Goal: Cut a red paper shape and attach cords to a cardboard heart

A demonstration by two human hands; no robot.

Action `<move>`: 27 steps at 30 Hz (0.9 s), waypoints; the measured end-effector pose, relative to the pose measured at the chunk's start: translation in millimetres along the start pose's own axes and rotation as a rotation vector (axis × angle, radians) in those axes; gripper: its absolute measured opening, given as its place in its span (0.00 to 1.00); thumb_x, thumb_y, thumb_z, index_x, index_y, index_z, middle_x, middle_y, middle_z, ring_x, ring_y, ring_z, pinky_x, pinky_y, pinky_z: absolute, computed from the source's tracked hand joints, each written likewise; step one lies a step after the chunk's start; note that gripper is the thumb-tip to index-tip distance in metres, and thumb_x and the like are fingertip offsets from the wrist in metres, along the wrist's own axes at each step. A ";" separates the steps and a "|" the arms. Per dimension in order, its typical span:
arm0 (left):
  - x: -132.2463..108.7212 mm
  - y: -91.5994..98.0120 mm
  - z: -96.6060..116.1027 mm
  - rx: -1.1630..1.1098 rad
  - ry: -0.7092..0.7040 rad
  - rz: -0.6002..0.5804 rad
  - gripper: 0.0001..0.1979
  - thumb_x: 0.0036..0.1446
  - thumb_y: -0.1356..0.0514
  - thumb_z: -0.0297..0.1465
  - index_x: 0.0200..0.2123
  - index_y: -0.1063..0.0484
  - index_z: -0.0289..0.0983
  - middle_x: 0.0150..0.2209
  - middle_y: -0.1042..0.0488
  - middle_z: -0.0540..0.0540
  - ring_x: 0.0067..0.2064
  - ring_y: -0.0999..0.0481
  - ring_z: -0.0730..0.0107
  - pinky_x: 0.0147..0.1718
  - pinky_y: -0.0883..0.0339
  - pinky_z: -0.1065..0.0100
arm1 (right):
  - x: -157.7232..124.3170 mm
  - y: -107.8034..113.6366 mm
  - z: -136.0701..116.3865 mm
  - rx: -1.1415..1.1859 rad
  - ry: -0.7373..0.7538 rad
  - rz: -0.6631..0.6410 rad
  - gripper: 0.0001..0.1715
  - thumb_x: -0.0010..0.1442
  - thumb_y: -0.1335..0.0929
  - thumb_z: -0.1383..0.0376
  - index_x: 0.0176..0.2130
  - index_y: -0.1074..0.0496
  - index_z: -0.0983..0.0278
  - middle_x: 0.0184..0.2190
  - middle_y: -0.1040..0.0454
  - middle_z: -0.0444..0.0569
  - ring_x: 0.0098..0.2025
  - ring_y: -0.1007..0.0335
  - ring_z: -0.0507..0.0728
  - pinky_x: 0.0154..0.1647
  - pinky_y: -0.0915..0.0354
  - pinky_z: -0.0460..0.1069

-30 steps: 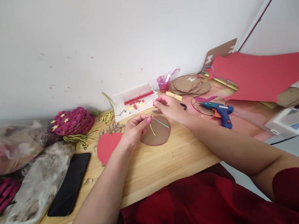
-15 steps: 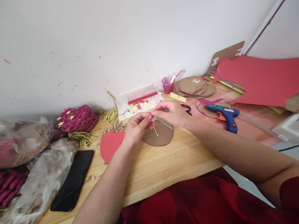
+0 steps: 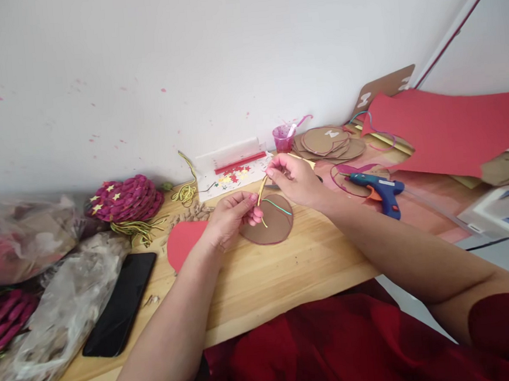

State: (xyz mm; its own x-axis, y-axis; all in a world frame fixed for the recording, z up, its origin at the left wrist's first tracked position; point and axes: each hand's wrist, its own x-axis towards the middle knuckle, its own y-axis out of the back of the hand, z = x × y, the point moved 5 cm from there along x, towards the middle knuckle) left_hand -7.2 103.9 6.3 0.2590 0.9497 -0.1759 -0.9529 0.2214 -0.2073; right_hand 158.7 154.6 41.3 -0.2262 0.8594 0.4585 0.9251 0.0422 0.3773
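Yellow cord is pinched taut between left hand and right hand; no readable writing.

A wooden table is carrying a black phone, 2 plastic bags, a brown cardboard disc, a red paper shape, a blue glue gun and a red sheet.

The cord pinched between both grips is yellow, with a teal strand curving off just below it. Under the grips lies a plain brown cardboard disc, edged in dark pink, on a pale wood-grain desk. Beside the left grip lies a red paper piece.
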 end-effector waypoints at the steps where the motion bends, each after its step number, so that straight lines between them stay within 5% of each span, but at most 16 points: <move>1: 0.1 0.4 -0.3 0.001 0.005 -0.010 0.19 0.48 0.27 0.43 0.31 0.26 0.34 0.23 0.24 0.48 0.23 0.27 0.76 0.23 0.37 0.74 | 0.8 1.8 0.0 -0.021 0.014 0.009 0.08 0.63 0.35 0.61 0.35 0.32 0.63 0.31 0.26 0.47 0.32 0.33 0.54 0.29 0.40 0.48; 5: 0.8 6.7 -2.8 0.060 0.030 -0.002 0.20 0.50 0.29 0.46 0.34 0.26 0.36 0.19 0.27 0.51 0.18 0.32 0.77 0.19 0.42 0.75 | 4.5 9.9 -0.3 -0.046 0.059 0.043 0.08 0.65 0.36 0.60 0.36 0.34 0.63 0.32 0.27 0.47 0.33 0.33 0.54 0.29 0.41 0.48; 10: 1.1 21.0 7.5 0.206 -0.145 0.213 0.18 0.57 0.35 0.46 0.33 0.24 0.35 0.16 0.30 0.52 0.18 0.36 0.79 0.20 0.45 0.75 | 2.9 8.3 -6.7 -0.012 0.074 -0.045 0.08 0.64 0.35 0.61 0.35 0.33 0.63 0.31 0.28 0.47 0.31 0.34 0.54 0.29 0.41 0.48; 13: 1.3 20.2 13.5 0.088 -0.258 0.234 0.16 0.54 0.32 0.42 0.40 0.23 0.37 0.29 0.21 0.47 0.31 0.24 0.73 0.26 0.37 0.75 | -2.6 2.5 -15.9 0.015 0.084 -0.120 0.07 0.63 0.34 0.62 0.34 0.31 0.63 0.30 0.27 0.46 0.31 0.33 0.53 0.31 0.39 0.49; 17: 2.7 5.5 10.3 -0.069 -0.213 0.043 0.24 0.53 0.32 0.46 0.49 0.24 0.39 0.45 0.19 0.40 0.45 0.20 0.62 0.26 0.33 0.73 | -10.8 -3.9 -30.5 0.031 0.113 -0.204 0.06 0.62 0.32 0.62 0.33 0.29 0.62 0.29 0.25 0.46 0.31 0.32 0.54 0.34 0.37 0.50; 21: 0.5 -5.0 2.1 -0.006 -0.104 -0.075 0.27 0.54 0.34 0.52 0.44 0.21 0.35 0.35 0.20 0.40 0.32 0.22 0.67 0.22 0.38 0.73 | -13.4 -4.7 -32.8 -0.051 0.140 -0.183 0.06 0.62 0.31 0.63 0.32 0.27 0.61 0.27 0.25 0.45 0.29 0.33 0.53 0.33 0.39 0.50; 27: -1.6 1.0 0.5 0.183 -0.080 -0.028 0.19 0.55 0.33 0.47 0.35 0.19 0.36 0.19 0.37 0.53 0.20 0.40 0.80 0.18 0.50 0.75 | -10.9 -2.7 -26.3 -0.130 0.229 -0.102 0.06 0.60 0.29 0.65 0.31 0.26 0.63 0.28 0.25 0.46 0.30 0.33 0.53 0.33 0.40 0.50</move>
State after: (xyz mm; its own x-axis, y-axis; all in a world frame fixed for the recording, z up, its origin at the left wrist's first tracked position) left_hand -8.7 102.7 6.9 0.2789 0.9558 -0.0936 -0.9603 0.2771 -0.0317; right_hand 150.7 131.7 56.5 -0.3927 0.7159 0.5773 0.8507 0.0443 0.5238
